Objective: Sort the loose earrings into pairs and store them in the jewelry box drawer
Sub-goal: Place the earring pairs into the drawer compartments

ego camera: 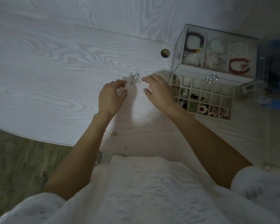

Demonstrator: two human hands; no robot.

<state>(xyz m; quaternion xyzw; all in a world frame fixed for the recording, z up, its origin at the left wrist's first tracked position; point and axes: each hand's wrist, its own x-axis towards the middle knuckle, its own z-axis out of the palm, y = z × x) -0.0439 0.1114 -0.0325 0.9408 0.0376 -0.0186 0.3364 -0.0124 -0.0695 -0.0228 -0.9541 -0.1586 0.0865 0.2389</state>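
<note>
I see my left hand (111, 96) and right hand (158, 91), fingers loosely curled, flanking a small cluster of earrings (135, 77) on the white desk (55, 75). At right, the jewelry box (217, 52) has its gridded drawer (204, 96) pulled out.

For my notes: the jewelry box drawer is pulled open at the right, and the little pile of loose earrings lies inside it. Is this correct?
Not quite. The drawer is pulled open at the right, but the pile of loose earrings lies on the table, between the fingertips of both hands, as the head view shows.

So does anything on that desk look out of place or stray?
Yes: one small gold earring lies alone near the desk's front edge, beside the left forearm, apart from the tangled pile of earrings between the hands. A tiny dark speck sits nearer the edge.
</note>
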